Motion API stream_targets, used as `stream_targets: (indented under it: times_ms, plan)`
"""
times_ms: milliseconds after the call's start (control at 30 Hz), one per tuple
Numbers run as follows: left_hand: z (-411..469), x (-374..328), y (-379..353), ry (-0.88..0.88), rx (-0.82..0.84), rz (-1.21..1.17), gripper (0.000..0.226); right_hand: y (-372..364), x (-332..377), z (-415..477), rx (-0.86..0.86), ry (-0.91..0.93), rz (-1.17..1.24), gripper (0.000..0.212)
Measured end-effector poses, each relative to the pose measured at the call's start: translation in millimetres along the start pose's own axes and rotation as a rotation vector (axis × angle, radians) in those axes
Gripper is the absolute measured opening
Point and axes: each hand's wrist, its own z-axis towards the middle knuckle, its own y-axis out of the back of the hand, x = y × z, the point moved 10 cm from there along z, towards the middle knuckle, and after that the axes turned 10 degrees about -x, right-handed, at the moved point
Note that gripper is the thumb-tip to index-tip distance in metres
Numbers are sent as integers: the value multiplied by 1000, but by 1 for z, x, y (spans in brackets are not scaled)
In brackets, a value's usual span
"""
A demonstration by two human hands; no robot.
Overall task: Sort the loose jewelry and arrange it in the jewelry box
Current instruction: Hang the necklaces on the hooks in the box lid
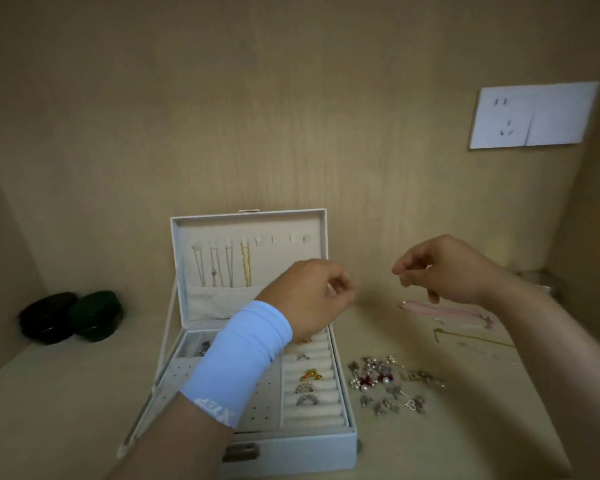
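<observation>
**Both hands lifted in a pinch over the open box**

The right hand's (444, 271) fingertips (400, 276) are drawn together in a pinch, and the left hand's (309, 299) fingers (343, 289) curl inward the same way. The two hands are level and apart, above the jewelry box (336, 441) and its right edge. That pose suits stretching a fine chain, but no chain shows between them, so I cannot tell whether either holds anything.

Just behind the left hand, the box's upright lid (250, 223) has hooks, several already carrying necklaces (222, 268); probably the next one is bound for a free hook. Below the left wrist, rings (307, 388) sit in the box's right-hand rolls.

The unsorted pile (385, 379) lies just right of the box, well below the fingers. A pink cord (447, 311) and a gold chain (471, 339) lie behind that pile.
</observation>
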Motion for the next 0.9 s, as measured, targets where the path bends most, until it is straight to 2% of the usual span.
stream_targets:
  times_ms: [167,333,400,567,700,900]
  plan:
    - [43,-37,-81,-55,170,81,15,10,-79,3,121,-135,-249,14]
    - [67,-47,-155,-16,327,186,17,9,-126,-4,213,-263,-379,6]
    - [72,-54,-178,-8,360,207,17,4,-138,-6,230,-309,-390,10]
    - [81,-45,-208,53,369,310,24,-16,-156,-4,240,-346,-389,30]
    - [84,-33,-216,109,344,378,21,-20,-161,0,223,-345,-391,37]
    - [78,-40,-211,6,313,539,22,-26,-161,3,251,-310,-355,38]
